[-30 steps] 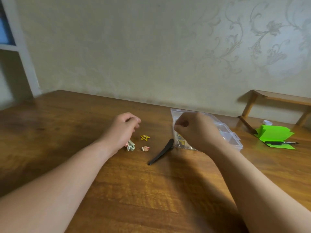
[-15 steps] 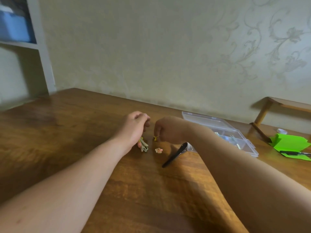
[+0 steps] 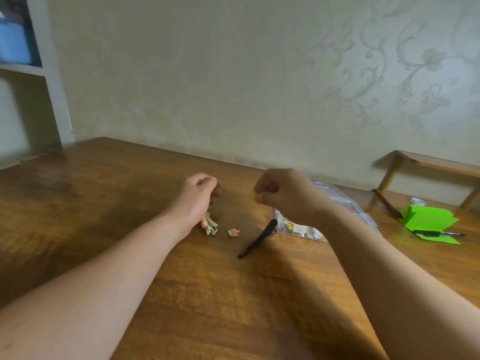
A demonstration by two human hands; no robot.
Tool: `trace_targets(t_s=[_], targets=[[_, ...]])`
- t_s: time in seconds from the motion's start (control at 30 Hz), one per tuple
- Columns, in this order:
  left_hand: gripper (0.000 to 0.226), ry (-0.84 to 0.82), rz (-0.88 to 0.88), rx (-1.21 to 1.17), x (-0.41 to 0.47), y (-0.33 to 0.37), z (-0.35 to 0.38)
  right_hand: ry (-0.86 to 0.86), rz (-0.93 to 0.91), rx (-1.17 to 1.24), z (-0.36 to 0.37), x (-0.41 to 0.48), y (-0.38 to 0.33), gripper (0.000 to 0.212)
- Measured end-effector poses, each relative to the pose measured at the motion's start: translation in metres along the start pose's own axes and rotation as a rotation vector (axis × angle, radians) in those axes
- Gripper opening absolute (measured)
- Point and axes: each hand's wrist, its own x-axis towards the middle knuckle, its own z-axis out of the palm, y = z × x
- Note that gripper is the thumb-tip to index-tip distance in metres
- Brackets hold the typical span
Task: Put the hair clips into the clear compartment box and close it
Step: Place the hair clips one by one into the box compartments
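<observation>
Paper [image 3: 426, 218], bright green, lies with a pen [image 3: 431, 233] right of the clear box [image 3: 350, 203], which the right forearm [image 3: 363, 255] half hides. Left of the box on the tabletop [image 3: 104, 203]: black clip [image 3: 255, 241], brown clip [image 3: 233, 232], pale clips [image 3: 211, 226]. The right hand [image 3: 285, 196] pinches a yellow clip [image 3: 255, 196] just left of the box; the left hand [image 3: 197, 196] curls above the pale clips, grip unclear.
</observation>
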Motion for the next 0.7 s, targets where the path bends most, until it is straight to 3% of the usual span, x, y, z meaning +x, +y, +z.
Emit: trace_targets(t_s=[0.13,0.27,0.47,0.7], targets=[[0.027,-0.019,0.046,0.043,-0.001,-0.003,0.0,0.228,0.121,0.107,-0.034,-0.034,0.042,0.008],[0.027,-0.03,0.07,0.084,-0.001,-0.005,0.001,0.313,0.231,0.075,-0.056,-0.06,0.073,0.006],[0.025,-0.045,0.089,0.103,0.0,-0.006,0.003,0.194,0.252,-0.133,-0.047,-0.066,0.087,0.011],[0.026,-0.037,0.088,0.102,0.002,-0.008,0.004,0.149,0.271,-0.164,-0.043,-0.064,0.092,0.009]])
